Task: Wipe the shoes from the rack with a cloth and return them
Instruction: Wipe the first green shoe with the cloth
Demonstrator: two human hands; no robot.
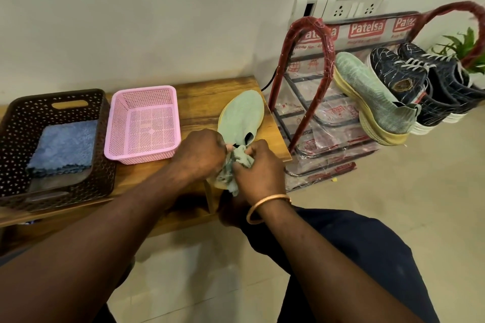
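Head view: green shoe lies toe-away on the wooden table at frame centre, heel under both hands; to wipe well, pin the heel steady and drag the cloth round the collar and sole edge, clean fold outward. Left hand is curled tight at the heel, apparently gripping the shoe; right hand has fingers closed on the bunched cloth, no gap. Its mate sits on the rack, right of frame.

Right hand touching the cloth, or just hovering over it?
Touching. Head view: the right hand has its fingers curled around the bunched cloth at the green shoe heel, no gap.
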